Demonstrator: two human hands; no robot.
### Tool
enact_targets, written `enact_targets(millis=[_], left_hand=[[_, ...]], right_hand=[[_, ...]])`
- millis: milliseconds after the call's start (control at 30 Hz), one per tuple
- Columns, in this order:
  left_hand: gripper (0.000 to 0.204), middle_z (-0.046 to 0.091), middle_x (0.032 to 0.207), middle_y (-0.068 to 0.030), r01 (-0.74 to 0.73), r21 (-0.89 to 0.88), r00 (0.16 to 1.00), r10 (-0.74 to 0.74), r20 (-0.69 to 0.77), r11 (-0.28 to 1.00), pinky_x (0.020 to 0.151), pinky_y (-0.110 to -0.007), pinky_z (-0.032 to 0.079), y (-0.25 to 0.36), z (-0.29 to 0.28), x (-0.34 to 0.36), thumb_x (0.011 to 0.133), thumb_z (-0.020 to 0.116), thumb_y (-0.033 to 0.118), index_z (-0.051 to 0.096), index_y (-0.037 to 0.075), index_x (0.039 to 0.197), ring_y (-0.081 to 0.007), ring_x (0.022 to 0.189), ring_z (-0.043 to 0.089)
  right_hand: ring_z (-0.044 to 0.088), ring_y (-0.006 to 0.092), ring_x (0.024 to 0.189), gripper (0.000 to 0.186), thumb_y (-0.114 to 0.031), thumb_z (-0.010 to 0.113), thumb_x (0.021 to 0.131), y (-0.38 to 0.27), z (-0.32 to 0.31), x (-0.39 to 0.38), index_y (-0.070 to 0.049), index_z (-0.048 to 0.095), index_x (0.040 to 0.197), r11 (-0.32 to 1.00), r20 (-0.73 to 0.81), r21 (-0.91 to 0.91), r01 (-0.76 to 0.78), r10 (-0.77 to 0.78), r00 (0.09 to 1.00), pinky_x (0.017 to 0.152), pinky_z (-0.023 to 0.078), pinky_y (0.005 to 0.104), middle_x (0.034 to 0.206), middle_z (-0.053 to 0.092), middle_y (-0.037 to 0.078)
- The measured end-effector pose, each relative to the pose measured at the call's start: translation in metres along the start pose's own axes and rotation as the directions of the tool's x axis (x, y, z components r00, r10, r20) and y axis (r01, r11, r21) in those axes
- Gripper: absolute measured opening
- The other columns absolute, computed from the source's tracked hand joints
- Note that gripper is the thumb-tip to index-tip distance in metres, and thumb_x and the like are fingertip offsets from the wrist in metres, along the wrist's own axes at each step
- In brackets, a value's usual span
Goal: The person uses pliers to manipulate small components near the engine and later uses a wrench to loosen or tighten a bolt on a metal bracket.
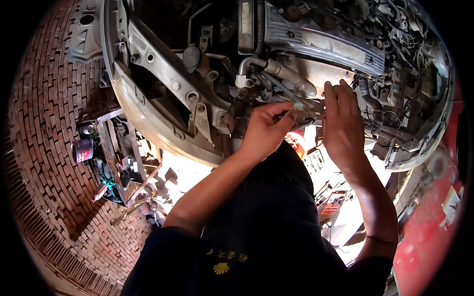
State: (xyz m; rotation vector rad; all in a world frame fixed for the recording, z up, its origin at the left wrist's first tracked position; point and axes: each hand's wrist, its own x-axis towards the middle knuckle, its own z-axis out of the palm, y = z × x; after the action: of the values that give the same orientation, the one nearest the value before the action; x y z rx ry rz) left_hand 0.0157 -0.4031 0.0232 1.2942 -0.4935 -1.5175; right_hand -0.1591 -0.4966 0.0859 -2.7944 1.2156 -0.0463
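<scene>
Over the front of an open engine bay, my left hand (266, 129) is closed in a pinch. At its fingertips is a small pale greenish piece (298, 104), too small to name. My right hand (342, 123) is just to the right, fingers stretched out toward the engine and nothing visible in it. A dull metal heat shield (316, 71) lies beyond the fingers. A ribbed hose (281, 70) joined to a bent metal pipe (245, 64) runs down close to both hands. The ribbed engine cover (326, 44) stretches across the far side.
The metal front frame (163, 64) and the pale curved bumper edge (148, 116) border the bay. Left is a brick wall (49, 89), with a cluttered wooden rack (111, 148) holding a dark can (82, 150). A red panel (427, 237) stands right; an orange-red packet (334, 203) lies below.
</scene>
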Motion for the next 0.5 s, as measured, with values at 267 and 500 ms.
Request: enact_targets(millis=[267,500], left_hand=[[0.013,0.06,0.071,0.0043,0.038,-0.089,0.998,-0.034,0.051,0.995,0.048,-0.022,0.04,-0.002,-0.004,0.002,0.104,0.066,0.009,0.075,-0.001,0.107,-0.0021,0.055,0.051],[0.013,0.058,0.068,0.0043,0.063,-0.078,0.997,-0.06,0.048,0.995,0.05,-0.023,0.04,0.005,-0.006,0.001,0.104,0.065,0.008,0.074,-0.001,0.105,-0.0029,0.054,0.049]], right_hand=[[0.059,0.0329,0.12,0.047,-0.01,0.065,0.093,0.005,-0.001,0.008,0.003,0.058,0.137,0.987,0.003,-0.135,0.085,-0.085,0.996,0.102,0.05,0.0425,0.122,0.059,0.017],[0.062,0.0294,0.103,0.024,-0.012,0.067,0.092,0.014,0.0,0.009,-0.002,0.062,0.113,0.977,0.09,-0.137,0.162,-0.15,0.985,0.088,0.05,0.0437,0.102,0.061,0.01]])
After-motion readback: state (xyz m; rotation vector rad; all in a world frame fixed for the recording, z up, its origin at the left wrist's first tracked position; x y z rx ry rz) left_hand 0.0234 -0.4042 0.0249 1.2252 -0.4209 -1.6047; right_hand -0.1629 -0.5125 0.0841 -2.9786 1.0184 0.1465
